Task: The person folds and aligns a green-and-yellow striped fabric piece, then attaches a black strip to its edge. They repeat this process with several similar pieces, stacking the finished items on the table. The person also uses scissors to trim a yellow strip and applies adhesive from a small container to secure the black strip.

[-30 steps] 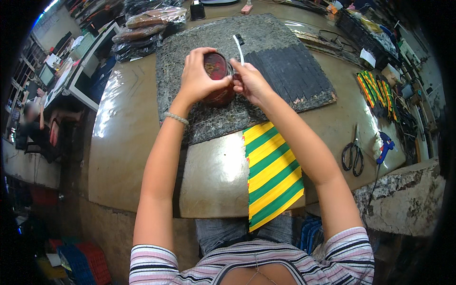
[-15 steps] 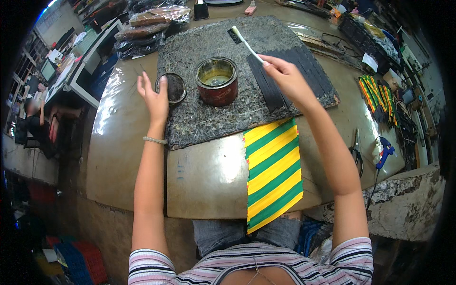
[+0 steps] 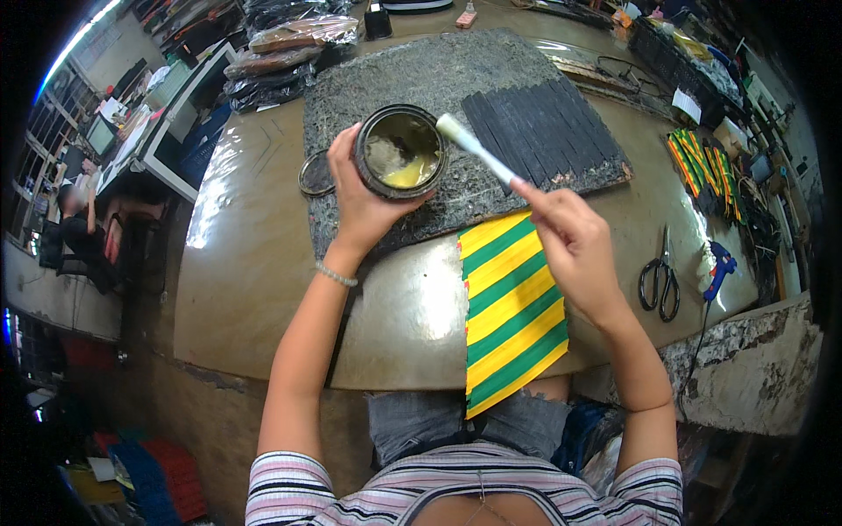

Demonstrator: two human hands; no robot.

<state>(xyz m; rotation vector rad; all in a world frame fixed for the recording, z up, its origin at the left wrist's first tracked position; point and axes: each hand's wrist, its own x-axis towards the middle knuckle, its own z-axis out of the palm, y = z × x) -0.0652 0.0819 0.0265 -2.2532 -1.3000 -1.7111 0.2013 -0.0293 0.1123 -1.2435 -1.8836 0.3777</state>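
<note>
Black scissors + blue glue gun at right; green-yellow striped sheet over table edge.

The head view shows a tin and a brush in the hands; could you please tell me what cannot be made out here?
- Tin: its outer side is hidden by the left hand gripping it.
- Brush: its handle end is hidden inside the right hand; the bristles are too blurred to tell if they are wet.
- Lid: partly behind the left hand.
- Striped sheet: its lower end hangs past the table edge.
</note>
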